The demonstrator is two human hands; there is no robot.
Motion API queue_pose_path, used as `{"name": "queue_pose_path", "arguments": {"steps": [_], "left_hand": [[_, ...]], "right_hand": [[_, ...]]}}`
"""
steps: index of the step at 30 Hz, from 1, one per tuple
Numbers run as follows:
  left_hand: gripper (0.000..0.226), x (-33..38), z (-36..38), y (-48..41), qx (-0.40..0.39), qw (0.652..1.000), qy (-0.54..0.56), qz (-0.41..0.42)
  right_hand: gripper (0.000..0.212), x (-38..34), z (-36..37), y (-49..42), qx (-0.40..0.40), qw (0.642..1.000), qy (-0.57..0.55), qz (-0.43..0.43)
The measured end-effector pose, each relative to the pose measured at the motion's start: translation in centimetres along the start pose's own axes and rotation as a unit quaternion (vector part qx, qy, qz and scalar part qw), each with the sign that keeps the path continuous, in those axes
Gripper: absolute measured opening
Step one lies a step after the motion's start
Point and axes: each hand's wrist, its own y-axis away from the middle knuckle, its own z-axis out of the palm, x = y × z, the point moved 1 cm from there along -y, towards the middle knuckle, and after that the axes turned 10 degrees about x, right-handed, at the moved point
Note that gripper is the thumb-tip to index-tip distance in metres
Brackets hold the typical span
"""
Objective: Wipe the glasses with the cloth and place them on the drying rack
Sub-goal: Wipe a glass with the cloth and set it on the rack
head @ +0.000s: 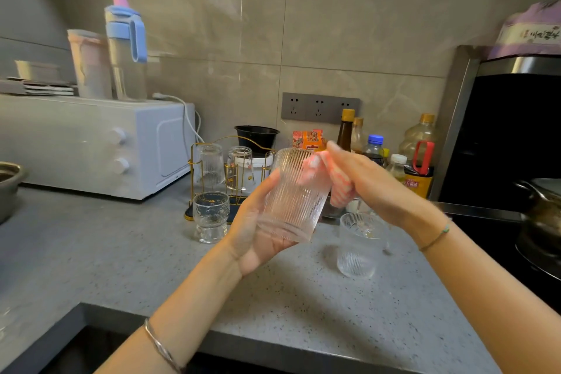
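The left hand (pixel 255 240) cups a ribbed glass (pixel 293 197) from beneath and behind, fingers curled round its lower half, and holds it clear of the surface (pixel 303 307), slightly tilted with the mouth uppermost. The right hand (pixel 367 188) meets it at the rim, fingers closed on a pink-and-white cloth (pixel 340 188) — part of the cloth is pressed into the glass's mouth, and the rest hangs bunched under the palm. Below the right hand a second ribbed glass (pixel 359 246) stands upright on the surface. Just left of the left hand stands a footed glass (pixel 211 215), also upright, at the front edge of the gold wire drying rack (pixel 194 167). The rack sits beyond the left hand and carries two upturned glasses (pixel 210 164). Beyond the right hand a cluster of bottles (pixel 375 146) lines the wall — well to the left of the left hand sits a white microwave (pixel 91 143).
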Motion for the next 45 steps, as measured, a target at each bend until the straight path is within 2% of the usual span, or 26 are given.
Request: {"name": "queue_pose_path", "arguments": {"steps": [2,6,10,12,14,17,19,22,24,25,26,28,29,31,33,34,36,38,39,40,41,43,44,45], "left_hand": [[0.077,-0.1,0.2,0.0,-0.017,1.000,0.001,-0.013],[0.072,-0.4,0.6,0.0,-0.046,0.998,0.011,-0.049],[0.092,0.3,0.6,-0.1,-0.019,0.992,-0.126,-0.010],[0.092,0.8,1.3,0.4,-0.002,0.965,-0.261,0.034],[0.086,0.8,2.1,0.8,0.029,0.914,-0.391,0.104],[0.075,0.5,2.7,1.0,0.099,0.862,-0.438,0.234],[0.072,0.3,2.4,0.9,0.109,0.865,-0.414,0.261],[0.074,0.8,2.0,0.9,0.075,0.903,-0.354,0.230],[0.071,1.1,1.7,1.0,0.023,0.954,-0.259,0.152],[0.072,1.1,1.6,1.0,-0.021,0.982,-0.168,0.087],[0.076,1.0,1.6,1.1,-0.068,0.995,-0.071,0.021],[0.085,0.7,1.4,1.3,-0.145,0.985,0.065,-0.066],[0.087,0.7,1.4,1.3,-0.160,0.981,0.082,-0.078],[0.088,1.2,1.2,1.1,-0.139,0.988,0.032,-0.057],[0.088,2.0,1.3,1.1,-0.072,0.992,-0.106,0.002],[0.086,2.3,1.7,1.3,-0.044,0.975,-0.210,0.052],[0.086,2.4,2.4,1.5,0.020,0.904,-0.395,0.161],[0.082,2.2,2.7,1.6,0.084,0.856,-0.442,0.254],[0.077,2.1,2.7,1.6,0.095,0.853,-0.432,0.276],[0.073,2.1,2.7,1.7,0.089,0.865,-0.412,0.273],[0.070,2.1,2.5,1.7,0.065,0.892,-0.374,0.245],[0.074,1.8,2.3,1.7,-0.013,0.974,-0.193,0.116],[0.077,1.6,2.3,1.7,-0.063,0.995,-0.070,0.026],[0.078,1.2,2.3,1.8,-0.111,0.992,0.028,-0.045]], "right_hand": [[0.048,0.1,0.8,0.2,0.019,0.999,-0.005,-0.042],[0.039,1.0,1.6,-0.1,0.140,0.982,0.005,-0.129],[0.042,2.1,1.6,-0.6,0.210,0.966,-0.005,-0.150],[0.046,2.4,1.5,-0.7,0.232,0.959,0.009,-0.161],[0.046,2.6,1.5,-0.8,0.248,0.955,0.004,-0.165],[0.041,2.4,1.7,-1.0,0.264,0.949,-0.004,-0.170],[0.041,2.0,1.9,-1.0,0.268,0.945,-0.006,-0.190],[0.046,1.5,2.0,-0.7,0.270,0.936,-0.015,-0.225],[0.048,1.3,2.1,-0.4,0.260,0.936,-0.055,-0.233],[0.048,1.2,2.1,-0.2,0.254,0.936,-0.081,-0.231],[0.048,1.1,2.2,-0.1,0.248,0.936,-0.107,-0.228],[0.046,0.8,2.3,0.2,0.237,0.936,-0.135,-0.222],[0.045,0.7,2.4,0.3,0.235,0.937,-0.137,-0.219],[0.042,0.7,2.3,0.2,0.248,0.938,-0.142,-0.196],[0.043,0.8,1.9,0.0,0.268,0.935,-0.142,-0.187],[0.044,0.9,1.8,-0.1,0.280,0.931,-0.120,-0.202],[0.045,0.8,1.8,-0.1,0.291,0.924,-0.073,-0.237],[0.045,0.6,2.0,0.0,0.297,0.921,-0.065,-0.244],[0.047,0.5,2.1,0.0,0.298,0.920,-0.066,-0.246],[0.048,0.4,2.2,-0.1,0.298,0.919,-0.069,-0.247],[0.051,0.2,2.3,-0.2,0.292,0.921,-0.075,-0.249],[0.053,0.0,2.4,-0.3,0.273,0.924,-0.110,-0.244],[0.053,-0.2,2.4,-0.2,0.266,0.925,-0.134,-0.235],[0.053,-0.4,2.5,-0.2,0.259,0.925,-0.161,-0.228]]}}
